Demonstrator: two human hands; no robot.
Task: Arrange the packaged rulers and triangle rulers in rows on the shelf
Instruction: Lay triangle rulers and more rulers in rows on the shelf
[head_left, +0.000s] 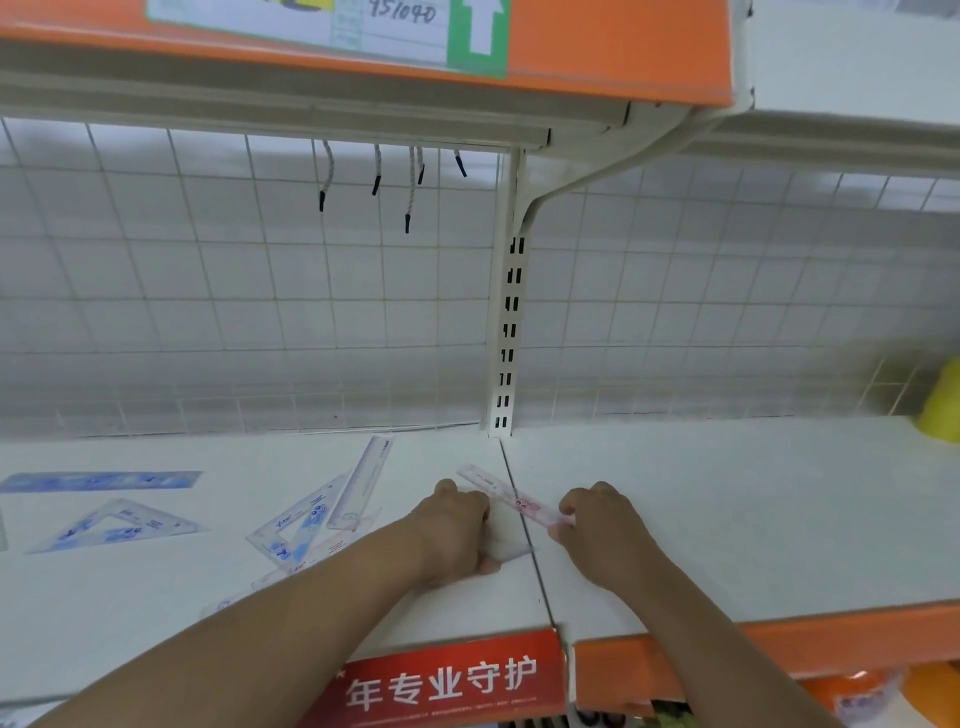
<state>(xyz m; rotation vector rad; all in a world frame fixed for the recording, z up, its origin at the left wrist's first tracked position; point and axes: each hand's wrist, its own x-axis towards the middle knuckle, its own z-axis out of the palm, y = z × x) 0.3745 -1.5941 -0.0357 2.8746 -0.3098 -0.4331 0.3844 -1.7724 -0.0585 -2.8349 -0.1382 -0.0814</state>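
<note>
Right hand (602, 530) pinches pink ruler (511, 499) end; left hand (457, 530) grips clear package (513, 546).

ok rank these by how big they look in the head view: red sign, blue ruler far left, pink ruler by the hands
1. red sign, nearest the camera
2. blue ruler
3. pink ruler, partly covered by the right hand, so 2 and 3 are unsure

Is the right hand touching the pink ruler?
Touching. In the head view the right hand pinches the near end of the pink ruler with its fingertips, and no gap shows between them.
</note>
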